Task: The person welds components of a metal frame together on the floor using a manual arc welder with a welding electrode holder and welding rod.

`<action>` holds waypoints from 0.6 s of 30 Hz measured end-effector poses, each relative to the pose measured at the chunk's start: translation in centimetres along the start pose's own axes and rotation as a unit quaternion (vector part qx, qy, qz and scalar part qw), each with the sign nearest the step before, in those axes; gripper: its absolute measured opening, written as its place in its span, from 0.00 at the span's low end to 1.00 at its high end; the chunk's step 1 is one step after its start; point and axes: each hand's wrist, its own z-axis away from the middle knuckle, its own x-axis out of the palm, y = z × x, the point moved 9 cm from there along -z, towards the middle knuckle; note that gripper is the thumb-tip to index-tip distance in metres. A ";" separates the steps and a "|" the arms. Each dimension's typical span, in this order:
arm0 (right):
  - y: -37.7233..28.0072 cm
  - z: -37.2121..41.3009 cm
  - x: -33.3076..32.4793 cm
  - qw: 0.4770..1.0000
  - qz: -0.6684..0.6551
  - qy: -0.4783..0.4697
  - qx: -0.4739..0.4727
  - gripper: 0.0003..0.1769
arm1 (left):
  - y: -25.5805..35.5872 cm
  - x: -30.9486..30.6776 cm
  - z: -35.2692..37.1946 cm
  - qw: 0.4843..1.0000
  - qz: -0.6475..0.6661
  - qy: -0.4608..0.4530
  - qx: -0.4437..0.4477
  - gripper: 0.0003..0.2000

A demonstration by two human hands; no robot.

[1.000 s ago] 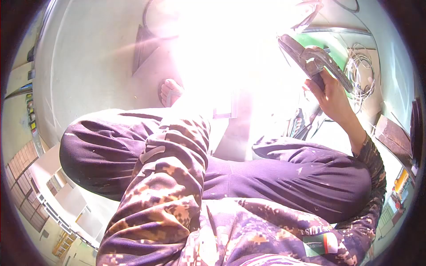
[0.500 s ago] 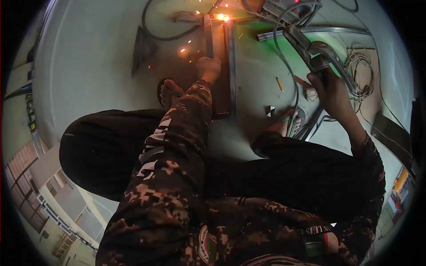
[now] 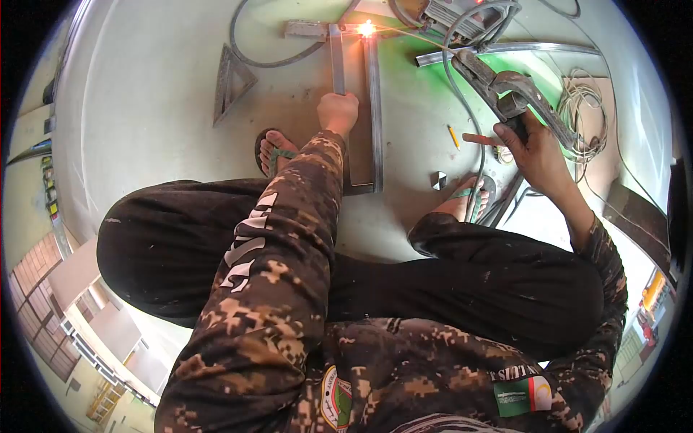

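Note:
My left hand (image 3: 338, 113) is closed around the lower end of a flat metal bar (image 3: 337, 61), beside a dark metal frame (image 3: 375, 123). At the frame's top corner a bright arc (image 3: 367, 29) glows. My right hand (image 3: 534, 148) is wrapped round the handle of a welding electrode holder (image 3: 494, 83). A thin rod runs from the holder's tip to the glow. Left of the bar, a triangular metal square (image 3: 231, 83) lies on the floor. Another metal piece (image 3: 307, 29) touches the bar's top.
A welding machine (image 3: 458, 18) stands at the top, with cables looping near it. A metal tube (image 3: 534, 47), coiled cable (image 3: 586, 119), yellow pencil (image 3: 453, 137) and small metal piece (image 3: 439, 180) lie to the right. My sandalled feet flank the frame.
The flying sparks are gone and the scene is brighter. The holder and my right hand have shifted slightly. My left hand keeps its grip on the bar.

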 end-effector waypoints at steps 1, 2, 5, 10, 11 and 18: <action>-0.3 0.0 -0.1 1.000 0.019 0.002 -0.005 0.21 | 0.1 0.0 0.0 1.000 -0.007 0.000 0.006 0.19; -0.3 0.0 -0.1 1.000 0.019 0.003 -0.005 0.21 | 0.0 0.1 -0.1 1.000 -0.007 0.000 0.006 0.19; -0.9 0.1 -0.4 0.999 0.004 0.019 -0.032 0.21 | -0.2 0.4 -0.4 1.000 -0.011 -0.003 0.020 0.19; -0.2 0.3 -0.2 1.000 -0.030 -0.001 0.005 0.22 | -0.5 0.5 -0.6 1.000 -0.008 0.000 0.011 0.19; 0.1 0.3 -0.1 1.000 -0.030 0.000 0.006 0.22 | -0.4 0.4 -0.5 1.000 -0.009 -0.001 0.013 0.19; 0.7 0.8 -0.5 1.000 -0.025 0.015 0.012 0.22 | -0.3 0.3 -0.4 1.000 0.017 0.001 0.011 0.19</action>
